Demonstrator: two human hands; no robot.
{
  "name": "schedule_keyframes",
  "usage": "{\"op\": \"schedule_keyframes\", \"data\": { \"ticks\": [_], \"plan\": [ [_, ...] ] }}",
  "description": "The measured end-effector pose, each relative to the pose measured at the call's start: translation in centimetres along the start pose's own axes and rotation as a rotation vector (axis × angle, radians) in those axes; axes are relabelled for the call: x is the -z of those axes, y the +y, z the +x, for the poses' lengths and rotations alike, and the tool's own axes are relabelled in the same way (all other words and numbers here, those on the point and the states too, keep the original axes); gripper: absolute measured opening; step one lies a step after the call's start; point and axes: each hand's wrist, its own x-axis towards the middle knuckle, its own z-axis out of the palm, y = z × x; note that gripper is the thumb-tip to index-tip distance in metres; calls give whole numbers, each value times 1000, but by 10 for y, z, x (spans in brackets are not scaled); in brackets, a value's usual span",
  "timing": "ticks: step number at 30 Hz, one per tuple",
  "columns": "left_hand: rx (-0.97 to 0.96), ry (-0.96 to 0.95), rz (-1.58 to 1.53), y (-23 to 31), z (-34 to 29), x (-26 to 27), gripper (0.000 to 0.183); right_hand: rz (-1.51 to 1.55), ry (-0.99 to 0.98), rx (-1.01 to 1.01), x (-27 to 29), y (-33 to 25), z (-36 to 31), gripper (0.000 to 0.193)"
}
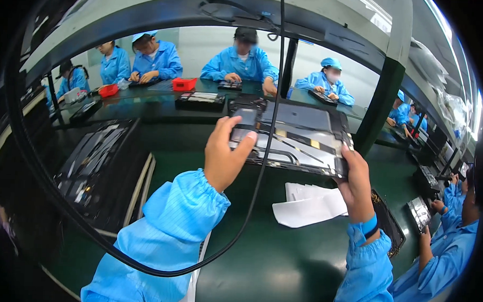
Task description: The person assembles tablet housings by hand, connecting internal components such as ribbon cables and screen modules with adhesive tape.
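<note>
- Snag risk: black hanging cable (280, 56) crosses in front of opened tablet (300, 145), upper centre-right of frame. Could catch exposed ribbons if the tablet swings. Can't tell if they touch.
- Left hand (225, 156): thumb over the inner parts; pressing hard could damage them.
- If right hand (356, 179) slips, that end likely drops toward green bench (280, 269).
- Tablet sits between the hands, well apart: right clamped on right end; left at left end, can't tell if gripping.

R hand (356, 180) part-hidden (behind elec. device (306, 118))
</note>
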Motion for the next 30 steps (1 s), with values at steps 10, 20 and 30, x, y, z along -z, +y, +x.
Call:
{"op": "schedule_keyframes", "data": {
  "ticks": [10, 20, 30],
  "plan": [
    [15, -758, 365, 61, -126, 141, 35, -41, 118, -146, 94, 11, -148, 22],
    [-57, -1002, 650, 91, -211, 165, 54, -289, 88, -285, 85, 44, -178, 23],
    [-238, -749, 510, 12, -143, 155, 38, -1084, -434, 328, -44, 49, -142, 11]
  ]
}}
